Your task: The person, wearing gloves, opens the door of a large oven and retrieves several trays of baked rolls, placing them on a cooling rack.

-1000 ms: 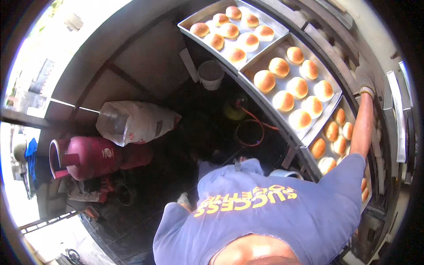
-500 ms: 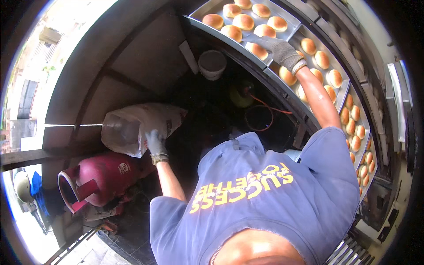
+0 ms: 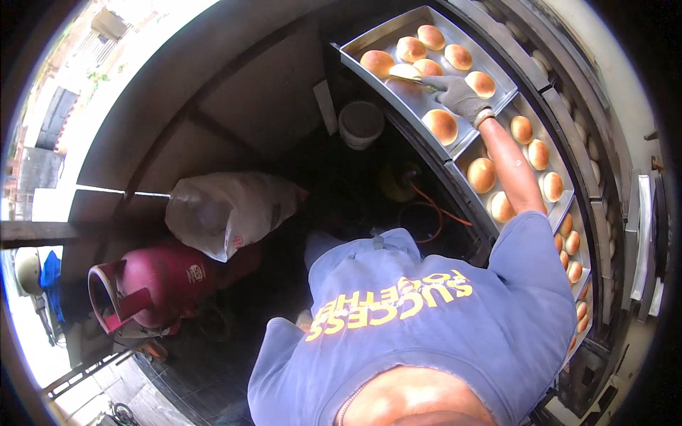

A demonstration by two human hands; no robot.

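My right hand (image 3: pixel 462 98), in a grey glove, reaches over the far tray (image 3: pixel 398 99) of golden buns. It is closed round what looks like a flat-bladed spatula (image 3: pixel 425 82), largely covered by the fingers. By the blade's tip, a tilted bun (image 3: pixel 405 70) shows its pale side. Other buns stand around it, among them a bun (image 3: pixel 480 84) just beyond the hand and a bun (image 3: pixel 440 126) near the tray's front edge. My left hand (image 3: pixel 304 319) is tucked close to my body, mostly hidden by the shirt, so its fingers do not show.
A large white plastic sack (image 3: pixel 245 206) lies open at the left, above a dark pink gas cylinder (image 3: pixel 167 284). A pail (image 3: pixel 361 124) stands in the dark corner, near an orange hose (image 3: pixel 442 216). More bun trays (image 3: pixel 462 162) run down the right, beside racks (image 3: pixel 579 128).
My left hand has come away from the white sack, back to my body. My right hand has shifted slightly on the far tray, where fewer buns show near its front edge. The view has swung a little.
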